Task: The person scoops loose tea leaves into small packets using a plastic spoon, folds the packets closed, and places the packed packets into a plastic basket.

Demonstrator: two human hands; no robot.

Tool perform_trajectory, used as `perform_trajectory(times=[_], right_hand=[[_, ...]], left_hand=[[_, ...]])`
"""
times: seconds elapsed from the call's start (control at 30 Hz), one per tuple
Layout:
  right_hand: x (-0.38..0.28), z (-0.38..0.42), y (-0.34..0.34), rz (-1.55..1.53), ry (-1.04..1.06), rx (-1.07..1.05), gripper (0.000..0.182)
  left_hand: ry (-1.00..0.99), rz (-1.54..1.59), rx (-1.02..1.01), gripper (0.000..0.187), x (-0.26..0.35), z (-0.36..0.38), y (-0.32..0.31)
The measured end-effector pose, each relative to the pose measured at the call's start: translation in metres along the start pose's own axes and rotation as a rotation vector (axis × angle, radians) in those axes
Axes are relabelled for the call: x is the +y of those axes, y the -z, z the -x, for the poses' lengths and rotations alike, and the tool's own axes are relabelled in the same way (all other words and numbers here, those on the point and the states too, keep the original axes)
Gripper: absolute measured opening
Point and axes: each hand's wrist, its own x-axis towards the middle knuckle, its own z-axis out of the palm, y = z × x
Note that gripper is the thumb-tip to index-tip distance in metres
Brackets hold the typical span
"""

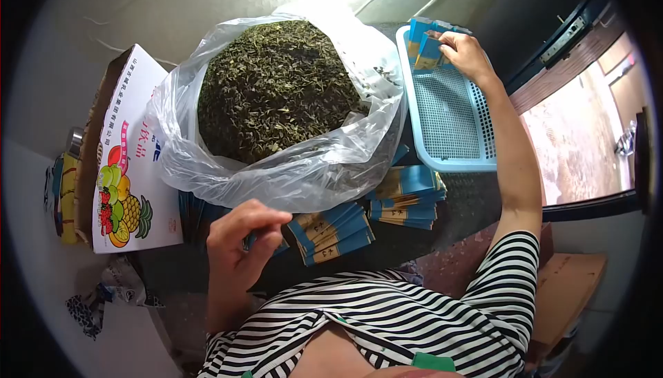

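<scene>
My right hand [466,57] reaches to the far end of a light blue plastic basket [435,164], its fingers closed on a small blue and gold packet [429,52]. More blue packets [420,27] stand beside it at that end. My left hand [242,240] is at the front of the table, fingers half curled, thumb apart from the index finger, and I see nothing in it. Just right of it lies a fanned stack of flat blue and gold packets [331,234]. Behind that is a large clear plastic bag [276,188] full of dry, dark green leaves [276,91].
Another stack of packets [407,202] lies in front of the basket. A white carton printed with fruit [131,150] stands left of the bag. On the right are a window [587,143] and a brown cardboard box [570,288]. A bright light shines at the back wall.
</scene>
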Motion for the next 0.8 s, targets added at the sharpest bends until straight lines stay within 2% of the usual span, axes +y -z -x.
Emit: perform_trajectory(times=[0.3, 0.57, 0.63, 0.8], right_hand=[[0.021, -0.031, -0.020, -0.019, 0.004, 0.038, 0.021], [0.017, -0.031, -0.016, -0.032, -0.042, -0.002, 0.025], [0.012, -0.026, -0.013, -0.031, 0.003, 0.048, 0.027], [0.011, -0.013, -0.009, -0.034, -0.034, 0.112, 0.028]], left_hand=[[0.177, 0.013, 0.097, 0.021, -0.010, 0.025, 0.005], [0.160, -0.005, 0.098, 0.022, -0.011, 0.023, 0.002], [0.154, 0.000, 0.092, 0.022, -0.012, 0.022, 0.002], [0.149, -0.007, 0.119, 0.021, -0.012, 0.026, 0.004]])
